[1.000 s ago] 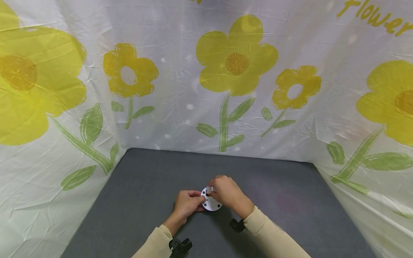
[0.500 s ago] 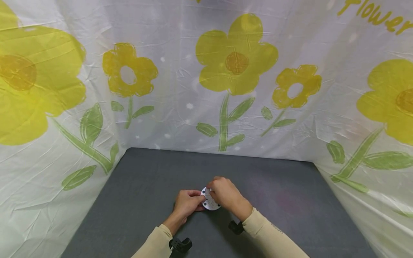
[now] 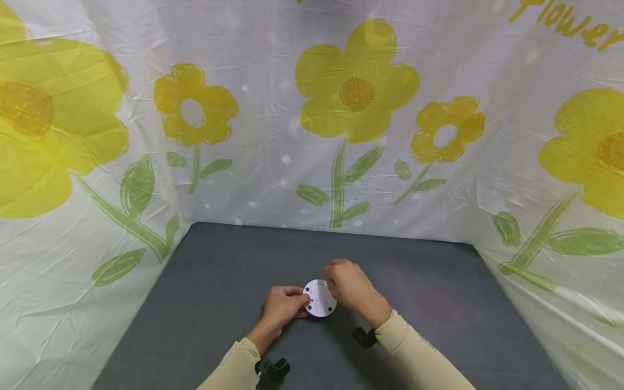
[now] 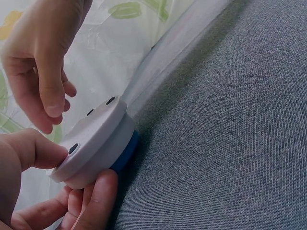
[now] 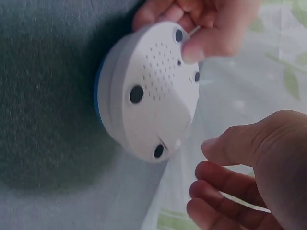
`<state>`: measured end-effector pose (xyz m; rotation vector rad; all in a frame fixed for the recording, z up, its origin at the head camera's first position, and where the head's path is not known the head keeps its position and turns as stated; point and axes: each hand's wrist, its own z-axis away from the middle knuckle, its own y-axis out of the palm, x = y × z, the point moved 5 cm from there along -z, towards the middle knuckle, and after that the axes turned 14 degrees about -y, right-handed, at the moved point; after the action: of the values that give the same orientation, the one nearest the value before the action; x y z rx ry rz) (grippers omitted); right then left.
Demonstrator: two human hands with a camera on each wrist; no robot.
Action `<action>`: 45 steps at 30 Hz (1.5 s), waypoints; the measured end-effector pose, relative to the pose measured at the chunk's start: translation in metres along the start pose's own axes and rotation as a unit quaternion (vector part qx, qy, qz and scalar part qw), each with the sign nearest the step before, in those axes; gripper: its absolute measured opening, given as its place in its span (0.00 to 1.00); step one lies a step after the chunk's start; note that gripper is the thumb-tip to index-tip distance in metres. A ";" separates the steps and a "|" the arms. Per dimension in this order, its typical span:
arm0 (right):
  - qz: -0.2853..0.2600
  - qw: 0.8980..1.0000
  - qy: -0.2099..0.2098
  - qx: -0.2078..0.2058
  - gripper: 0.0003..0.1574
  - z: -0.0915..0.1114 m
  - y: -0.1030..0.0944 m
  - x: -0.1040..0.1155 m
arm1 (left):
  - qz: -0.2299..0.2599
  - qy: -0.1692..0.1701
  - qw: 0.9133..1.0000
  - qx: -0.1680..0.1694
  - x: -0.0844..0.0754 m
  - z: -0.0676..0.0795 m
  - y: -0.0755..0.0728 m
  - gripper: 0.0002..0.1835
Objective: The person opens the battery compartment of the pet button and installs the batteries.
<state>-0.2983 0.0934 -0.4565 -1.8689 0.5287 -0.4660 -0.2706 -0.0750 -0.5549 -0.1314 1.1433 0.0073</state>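
Observation:
A round white device (image 3: 320, 299) with a blue band stands tilted on the dark cloth. Its flat face shows small speaker holes (image 5: 159, 69) and several black rubber feet (image 5: 136, 94). My left hand (image 3: 284, 309) pinches its rim, thumb on the face and fingers beneath, as the left wrist view also shows. A thin seam (image 5: 162, 140) runs near one foot, with the panel flush. My right hand (image 3: 352, 286) hovers just off the face at the far right; in the right wrist view its fingers (image 5: 218, 175) are loosely bent and hold nothing.
Dark grey cloth (image 3: 234, 260) covers the table. White curtains (image 3: 263, 162) printed with yellow flowers stand behind and along both sides. A black strap device (image 3: 273, 371) sits on the left wrist, another (image 3: 364, 337) on the right.
The dark opening in the device's face is now covered by a white panel. My right hand has lifted off the panel and moved slightly right. The left hand keeps its hold.

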 end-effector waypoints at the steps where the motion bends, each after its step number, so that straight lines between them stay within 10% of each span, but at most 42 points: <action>1: -0.003 1.000 0.005 -0.001 0.11 0.001 -0.001 -0.002 | 0.000 0.000 1.000 0.000 0.000 0.000 0.000 0.14; 15: -0.141 0.977 0.149 0.050 0.12 0.018 0.017 -0.027 | 0.006 0.000 1.000 0.006 0.001 0.000 0.001 0.16; 23: -0.156 0.980 0.121 -0.008 0.19 0.024 0.036 -0.032 | 0.007 0.002 1.000 0.008 0.002 0.001 0.001 0.16; 45: -0.167 0.971 0.174 -0.003 0.14 0.025 0.023 -0.025 | 0.000 0.002 1.000 0.008 0.001 0.000 0.000 0.17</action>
<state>-0.3082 0.1193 -0.4886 -1.8975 0.4437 -1.0292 -0.2704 -0.0750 -0.5561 -0.1172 1.1469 -0.0032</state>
